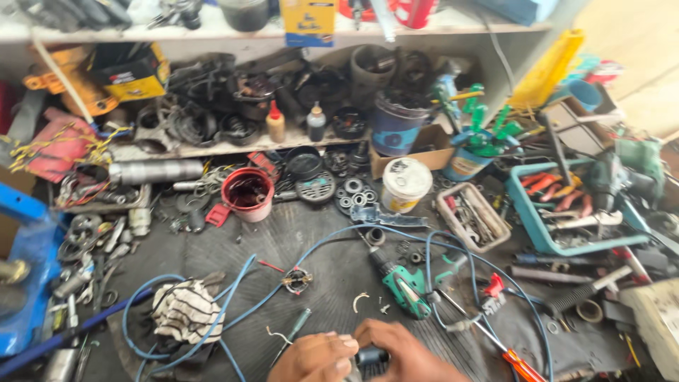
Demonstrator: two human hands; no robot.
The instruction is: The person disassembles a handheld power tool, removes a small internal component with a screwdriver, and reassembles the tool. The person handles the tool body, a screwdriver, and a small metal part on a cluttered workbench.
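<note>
**Head view: small dark part held between both hands**

Head view shows a dark part [370, 356] at bottom centre, pinched between left hand [315, 357] and right hand [410, 357], fingers closed on it. Likely rigid, light, greasy; grip its sides. Green drill [405, 290] and blue cable [212, 311] lie near.

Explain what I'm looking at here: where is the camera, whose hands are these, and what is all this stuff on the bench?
There is one picture, taken by a camera worn on a person's head and looking down at a cluttered repair bench. No machine is involved. At the bottom edge the left hand and right hand together grip a small dark cylindrical part; too little of it shows to say what it is. In front of them a blue cable loops across the dark mat, past a striped rag, a green power tool piece and an orange-handled screwdriver. Further back stand a red tub, a white tub and a teal tray of tools.
</note>
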